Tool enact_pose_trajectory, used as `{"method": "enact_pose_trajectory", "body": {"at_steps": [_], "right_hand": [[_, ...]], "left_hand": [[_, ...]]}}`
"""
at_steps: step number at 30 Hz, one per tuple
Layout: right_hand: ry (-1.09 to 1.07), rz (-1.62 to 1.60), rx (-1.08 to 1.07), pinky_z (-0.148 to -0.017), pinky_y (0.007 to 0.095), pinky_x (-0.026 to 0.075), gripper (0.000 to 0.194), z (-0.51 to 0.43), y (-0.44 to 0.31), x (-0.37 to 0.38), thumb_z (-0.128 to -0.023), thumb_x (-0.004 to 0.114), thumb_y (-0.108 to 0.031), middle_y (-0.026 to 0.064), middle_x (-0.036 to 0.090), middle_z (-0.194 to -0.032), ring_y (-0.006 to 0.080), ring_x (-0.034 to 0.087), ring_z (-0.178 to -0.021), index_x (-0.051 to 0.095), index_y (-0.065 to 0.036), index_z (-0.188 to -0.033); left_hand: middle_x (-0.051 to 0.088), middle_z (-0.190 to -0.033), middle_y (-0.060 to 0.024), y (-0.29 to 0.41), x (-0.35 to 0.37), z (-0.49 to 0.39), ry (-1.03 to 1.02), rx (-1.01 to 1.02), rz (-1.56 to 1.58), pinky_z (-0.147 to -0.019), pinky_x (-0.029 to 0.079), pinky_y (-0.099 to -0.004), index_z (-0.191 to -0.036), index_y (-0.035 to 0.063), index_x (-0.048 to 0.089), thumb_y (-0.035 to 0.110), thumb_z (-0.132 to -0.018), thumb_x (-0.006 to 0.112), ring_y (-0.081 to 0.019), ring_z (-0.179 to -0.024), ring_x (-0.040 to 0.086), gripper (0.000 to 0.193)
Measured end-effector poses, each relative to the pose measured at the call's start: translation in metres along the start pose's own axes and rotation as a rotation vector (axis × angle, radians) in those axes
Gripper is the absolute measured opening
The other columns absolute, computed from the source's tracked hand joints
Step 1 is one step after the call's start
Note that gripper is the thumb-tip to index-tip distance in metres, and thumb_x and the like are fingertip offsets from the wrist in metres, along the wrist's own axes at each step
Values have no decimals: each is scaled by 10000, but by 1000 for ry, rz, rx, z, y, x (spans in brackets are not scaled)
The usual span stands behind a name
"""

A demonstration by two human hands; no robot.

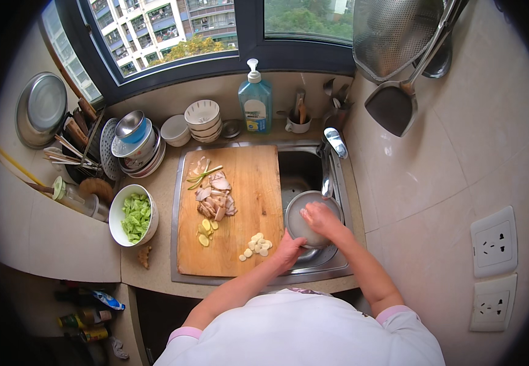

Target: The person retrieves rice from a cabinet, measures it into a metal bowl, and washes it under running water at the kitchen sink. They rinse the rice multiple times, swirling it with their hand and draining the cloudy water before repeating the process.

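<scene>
My left hand (290,249) grips the near-left rim of a round bowl (288,218) in the steel sink (299,178). Over the bowl's whitish contents is my right hand (321,220), its fingers bunched at the surface; whether they hold anything is unclear. The faucet (326,176) reaches to the bowl's far side. A wooden cutting board (251,183) covers the sink's left part. It bears sliced meat (216,201), green scallion pieces (206,176), ginger slices (204,240) and garlic slices (260,244).
Left of the board stand a white bowl of chopped lettuce (135,217), a ginger piece (144,257) and stacked dishes (136,151). Behind the sink are a blue soap bottle (255,103) and a utensil mug (298,124). A wok spatula (391,109) hangs on the right wall.
</scene>
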State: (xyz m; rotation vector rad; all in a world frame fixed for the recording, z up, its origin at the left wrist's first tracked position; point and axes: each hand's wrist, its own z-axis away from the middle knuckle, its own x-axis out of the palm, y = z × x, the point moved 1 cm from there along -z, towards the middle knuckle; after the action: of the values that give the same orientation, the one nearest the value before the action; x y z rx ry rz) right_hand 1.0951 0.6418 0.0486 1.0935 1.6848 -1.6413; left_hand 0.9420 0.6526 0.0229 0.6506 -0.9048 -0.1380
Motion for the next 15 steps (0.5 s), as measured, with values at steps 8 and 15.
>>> {"method": "enact_pose_trajectory", "body": {"at_steps": [8, 15], "right_hand": [[-149, 159, 130, -780, 478, 473, 411, 14, -5, -32, -793, 618, -299, 251, 557, -1018, 415, 577, -909, 490, -69, -1109], [-295, 163, 394, -836, 470, 464, 694, 30, -17, -28, -750, 643, -368, 285, 453, -1176, 450, 556, -956, 352, -66, -1302]], "left_hand": [[363, -1332, -77, 0, 1, 1, 3, 18, 48, -982, 397, -458, -1343, 150, 263, -65, -744, 514, -264, -1206, 414, 685], [383, -1318, -78, -1, 0, 0, 11, 26, 39, -968, 411, -460, -1340, 145, 266, -70, -747, 508, -264, -1195, 426, 676]]}}
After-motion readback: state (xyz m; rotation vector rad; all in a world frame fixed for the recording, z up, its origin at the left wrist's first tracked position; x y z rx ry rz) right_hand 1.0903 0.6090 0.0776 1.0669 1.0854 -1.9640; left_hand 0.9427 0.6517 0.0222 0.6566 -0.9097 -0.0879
